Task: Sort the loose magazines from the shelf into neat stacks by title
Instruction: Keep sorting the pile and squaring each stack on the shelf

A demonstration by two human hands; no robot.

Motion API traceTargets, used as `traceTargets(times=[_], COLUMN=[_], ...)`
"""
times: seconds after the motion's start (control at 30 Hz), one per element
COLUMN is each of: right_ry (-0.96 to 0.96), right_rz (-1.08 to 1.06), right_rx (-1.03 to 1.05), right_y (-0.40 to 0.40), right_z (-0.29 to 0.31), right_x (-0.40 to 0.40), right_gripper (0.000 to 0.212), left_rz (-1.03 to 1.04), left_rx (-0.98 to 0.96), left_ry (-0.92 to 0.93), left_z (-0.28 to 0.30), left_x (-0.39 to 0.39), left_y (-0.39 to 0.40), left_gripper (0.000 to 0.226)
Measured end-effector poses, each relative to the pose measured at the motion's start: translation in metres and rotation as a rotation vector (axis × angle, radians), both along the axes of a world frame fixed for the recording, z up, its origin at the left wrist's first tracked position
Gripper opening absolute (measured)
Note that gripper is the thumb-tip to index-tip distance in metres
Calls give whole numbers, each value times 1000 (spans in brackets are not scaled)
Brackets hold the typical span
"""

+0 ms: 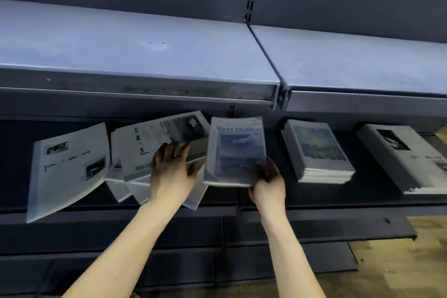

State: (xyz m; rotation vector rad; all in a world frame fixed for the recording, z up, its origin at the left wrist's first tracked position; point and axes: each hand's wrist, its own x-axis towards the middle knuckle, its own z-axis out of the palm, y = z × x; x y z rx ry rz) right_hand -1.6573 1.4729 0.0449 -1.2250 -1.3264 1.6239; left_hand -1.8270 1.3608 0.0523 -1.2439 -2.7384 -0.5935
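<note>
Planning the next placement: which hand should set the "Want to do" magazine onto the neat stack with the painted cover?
Right. The right hand already grips the "Want to do" magazine, and the painted-cover stack lies on its side. The left hand rests on the loose pile.

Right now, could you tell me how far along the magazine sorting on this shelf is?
Partly done. Two neat stacks sit at the right: the blue-cover stack and the grey-cover stack. In hand: the right hand grips a "Want to do" magazine, while the left hand rests on the loose pile. Left: that pile and the "Time Memory" magazine.
</note>
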Motion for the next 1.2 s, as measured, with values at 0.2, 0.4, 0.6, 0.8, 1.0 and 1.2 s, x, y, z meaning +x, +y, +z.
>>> traceTargets(times=[0.2,0.4,0.6,0.8,1.0,1.2], right_ry=[-7,1,12,-108,-133,-114], right_rz=[-95,-139,-165,-227,-346,-394], right_rx=[30,28,31,124,133,95], right_y=[20,48,79,99,86,61], right_z=[-4,-7,-3,-11,-20,-15], right_x=[34,62,102,139,161,182], right_gripper=[38,41,45,37,32,28], left_rz=[-86,-147,-173,-213,-309,-394], left_rx=[12,8,-16,-70,-88,-122], left_ry=[-35,-51,-90,-138,-153,-188], left_z=[1,1,2,3,-1,-6], left_x=[28,52,84,120,140,155], left_y=[31,65,102,133,143,135], left_gripper=[52,53,57,57,56,56])
